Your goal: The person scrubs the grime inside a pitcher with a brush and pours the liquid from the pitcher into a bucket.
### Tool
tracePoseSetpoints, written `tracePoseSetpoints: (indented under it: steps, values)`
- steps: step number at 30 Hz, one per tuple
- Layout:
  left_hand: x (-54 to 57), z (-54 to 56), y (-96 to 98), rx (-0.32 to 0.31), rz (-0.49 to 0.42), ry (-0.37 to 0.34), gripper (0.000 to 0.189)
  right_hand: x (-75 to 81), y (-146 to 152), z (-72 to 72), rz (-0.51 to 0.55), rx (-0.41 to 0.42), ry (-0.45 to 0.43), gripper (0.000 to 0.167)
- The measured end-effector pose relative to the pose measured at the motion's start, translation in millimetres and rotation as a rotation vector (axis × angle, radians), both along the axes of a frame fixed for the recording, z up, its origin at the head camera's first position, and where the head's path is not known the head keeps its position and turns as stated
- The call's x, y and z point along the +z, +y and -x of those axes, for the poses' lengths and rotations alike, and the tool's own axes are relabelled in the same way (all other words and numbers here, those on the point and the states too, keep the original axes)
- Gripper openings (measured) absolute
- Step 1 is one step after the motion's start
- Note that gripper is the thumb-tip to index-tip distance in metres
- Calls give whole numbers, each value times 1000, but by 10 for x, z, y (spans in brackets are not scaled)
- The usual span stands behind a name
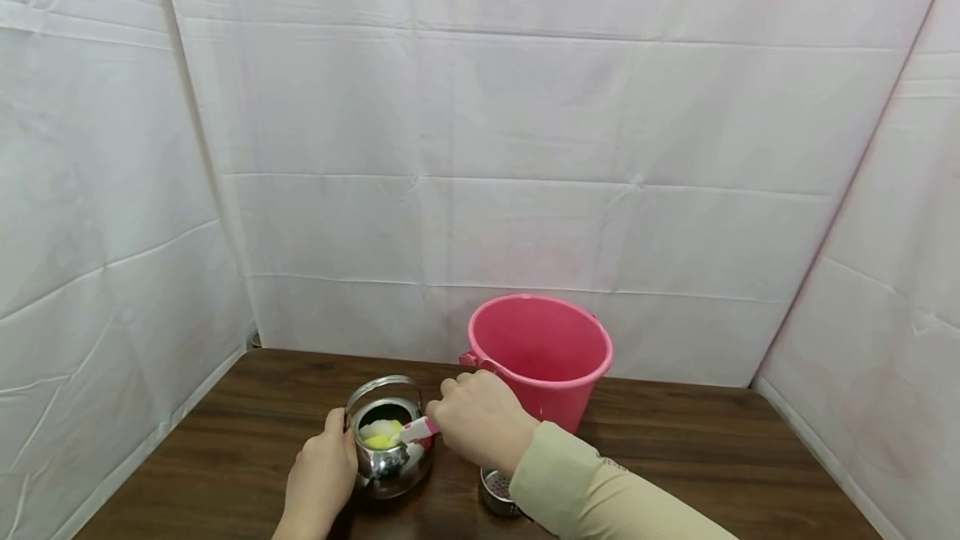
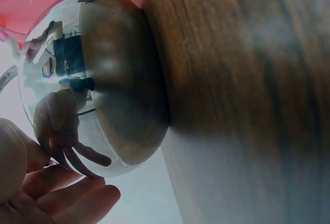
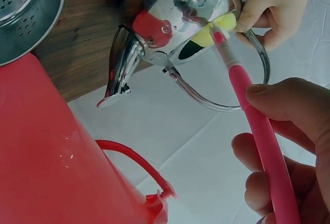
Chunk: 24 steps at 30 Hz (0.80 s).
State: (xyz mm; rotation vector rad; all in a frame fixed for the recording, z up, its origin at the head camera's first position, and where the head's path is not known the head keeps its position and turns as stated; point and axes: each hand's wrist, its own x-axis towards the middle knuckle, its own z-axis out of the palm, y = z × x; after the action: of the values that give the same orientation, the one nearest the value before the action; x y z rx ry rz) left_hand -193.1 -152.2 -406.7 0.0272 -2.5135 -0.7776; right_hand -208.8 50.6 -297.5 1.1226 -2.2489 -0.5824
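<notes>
A shiny steel kettle (image 1: 390, 473) with an arched handle stands lidless on the table, its spout (image 3: 121, 69) visible in the right wrist view. My left hand (image 1: 324, 465) grips the kettle at its left side, near the foot of the handle; its thumb and fingers close on the edge there in the right wrist view. With my right hand (image 1: 480, 417) I hold a pink-handled sponge brush (image 3: 260, 131). The brush's yellow and white sponge head (image 1: 381, 436) sits in the kettle's mouth. How deep it reaches is hidden.
A pink bucket (image 1: 558, 402) stands behind and right of the kettle, close to my right hand. Partly under my right forearm is a perforated metal strainer (image 1: 497, 490). The brown wooden table (image 1: 690, 465) is enclosed by white cloth walls (image 1: 525, 148).
</notes>
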Motion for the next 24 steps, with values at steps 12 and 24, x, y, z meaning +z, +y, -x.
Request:
tracePoseSetpoints:
  steps: [12,24]
  values:
    - [-12,2,4,9,2,-24,22,28,-9,37,0,-91,-50,10]
    - [-14,38,33,2,-1,-37,20,27,20,96,38,-143,-40,11]
